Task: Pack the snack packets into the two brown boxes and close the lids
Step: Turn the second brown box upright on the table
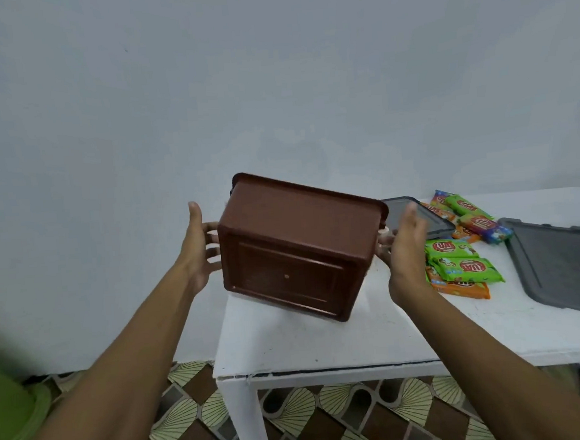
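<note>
Brown box (293,240), prob. light, stiff, slick plastic, pressed betw. spread-fingered left hand (198,250) & right hand (404,256); safest hold under rim.

A brown rectangular plastic box (297,240) hangs tilted above the left end of the white tabletop (358,338), underside toward the viewer. It sits between the left hand (198,250) at its left side and the right hand (406,253) at its right. Right of it on the tabletop lie foil snack packets (463,266). A small grey plastic lid (429,217) lies behind the right hand, and a larger grey plastic lid (566,262) lies farthest right.
</note>
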A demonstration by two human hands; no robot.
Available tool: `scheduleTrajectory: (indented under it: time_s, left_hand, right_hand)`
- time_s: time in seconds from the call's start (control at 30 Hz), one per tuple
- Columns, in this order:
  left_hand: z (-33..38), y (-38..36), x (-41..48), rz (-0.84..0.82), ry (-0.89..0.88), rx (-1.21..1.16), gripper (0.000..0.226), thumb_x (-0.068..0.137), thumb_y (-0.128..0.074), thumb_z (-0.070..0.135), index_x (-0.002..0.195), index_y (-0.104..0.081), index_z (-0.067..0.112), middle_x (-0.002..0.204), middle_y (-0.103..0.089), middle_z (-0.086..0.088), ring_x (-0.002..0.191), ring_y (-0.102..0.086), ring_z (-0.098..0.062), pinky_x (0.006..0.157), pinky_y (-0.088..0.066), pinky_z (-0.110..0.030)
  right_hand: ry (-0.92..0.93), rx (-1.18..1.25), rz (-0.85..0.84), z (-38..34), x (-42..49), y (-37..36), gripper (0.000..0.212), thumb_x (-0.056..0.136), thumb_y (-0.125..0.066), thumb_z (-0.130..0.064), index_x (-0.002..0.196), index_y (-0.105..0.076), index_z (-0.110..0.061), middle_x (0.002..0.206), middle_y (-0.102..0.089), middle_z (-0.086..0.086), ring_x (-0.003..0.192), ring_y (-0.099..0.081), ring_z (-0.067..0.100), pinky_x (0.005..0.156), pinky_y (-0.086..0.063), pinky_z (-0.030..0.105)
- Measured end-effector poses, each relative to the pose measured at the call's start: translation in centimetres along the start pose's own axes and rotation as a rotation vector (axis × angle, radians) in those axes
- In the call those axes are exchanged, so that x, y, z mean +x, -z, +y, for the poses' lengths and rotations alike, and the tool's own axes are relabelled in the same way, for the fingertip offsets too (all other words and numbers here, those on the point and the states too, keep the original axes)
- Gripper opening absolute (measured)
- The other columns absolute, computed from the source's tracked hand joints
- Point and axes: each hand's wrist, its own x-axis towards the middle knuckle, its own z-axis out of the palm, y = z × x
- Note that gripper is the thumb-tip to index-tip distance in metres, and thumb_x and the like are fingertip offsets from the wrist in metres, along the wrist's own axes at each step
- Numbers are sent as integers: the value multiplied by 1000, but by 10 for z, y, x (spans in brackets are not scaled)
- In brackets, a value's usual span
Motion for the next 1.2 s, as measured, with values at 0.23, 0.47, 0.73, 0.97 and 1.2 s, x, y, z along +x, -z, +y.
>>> scheduleTrajectory:
  time_s: [0.23,0.47,0.73,0.97,1.2]
  left_hand:
    - [-38,10,-8,-149,133,-156,93,64,-33,95,99,-73,19,92,-53,-10,98,-57,-26,85,-52,-45]
    - [-39,6,-8,-122,133,-384,98,68,-39,91,133,-50,18,124,-59,-12,114,-60,-32,102,-44,-55]
    - [-7,1,-9,-244,220,-132,86,77,-55,74,131,-53,7,89,-63,-7,69,-65,-20,61,-56,-34]
    - [-3,-16,-14,-235,237,132,86,79,-58,70,144,-38,19,145,-43,0,126,-49,-24,95,-47,-45]
    - [-26,-29,-15,-90,110,500,49,95,-52,45,133,-49,14,120,-63,-5,98,-62,-18,80,-50,-34]
  right_hand:
    - [-349,210,27,-4,-3,30,66,91,-36,-69,112,-58,-10,85,-53,3,58,-61,7,70,-55,25]
    - [-337,218,-80,-20,0,37,18,84,-71,-34,82,-62,-18,74,-57,0,66,-53,12,69,-46,28]
    - [-491,232,-131,-25,18,49,72,76,-39,5,147,-35,-6,97,-51,3,59,-36,18,54,-37,27]
    - [-496,-94,-242,-24,12,50,14,85,-65,-15,98,-64,-11,91,-64,7,75,-63,23,65,-54,35]
    - [-215,-421,-174,4,18,45,24,100,-45,-12,106,-67,-4,82,-66,8,64,-62,11,57,-51,25]
